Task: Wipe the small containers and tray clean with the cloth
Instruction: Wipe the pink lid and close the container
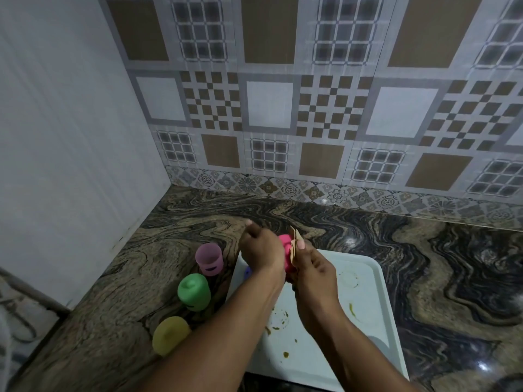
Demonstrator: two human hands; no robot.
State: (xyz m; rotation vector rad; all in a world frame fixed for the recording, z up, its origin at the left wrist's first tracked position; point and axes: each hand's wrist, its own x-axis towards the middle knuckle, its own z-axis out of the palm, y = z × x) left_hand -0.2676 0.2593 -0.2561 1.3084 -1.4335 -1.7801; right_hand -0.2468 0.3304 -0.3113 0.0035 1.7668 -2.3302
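Note:
My left hand (pixel 260 248) grips a bright pink container (pixel 286 251) above the far left corner of the white tray (pixel 365 301). My right hand (pixel 310 263) presses a beige cloth (pixel 295 239) against that container's side. The tray carries greenish-brown smears and ring marks. A pale purple container (pixel 209 258), a green one (pixel 194 291) and a yellow one (pixel 169 335) stand upside down in a row on the counter left of the tray. A blue container (pixel 247 273) peeks out beside my left wrist, mostly hidden.
The dark swirled stone counter (pixel 424 250) runs to the patterned tile wall (pixel 311 108) behind and a plain pale wall (pixel 70 137) on the left. The counter's front edge drops off at the lower left.

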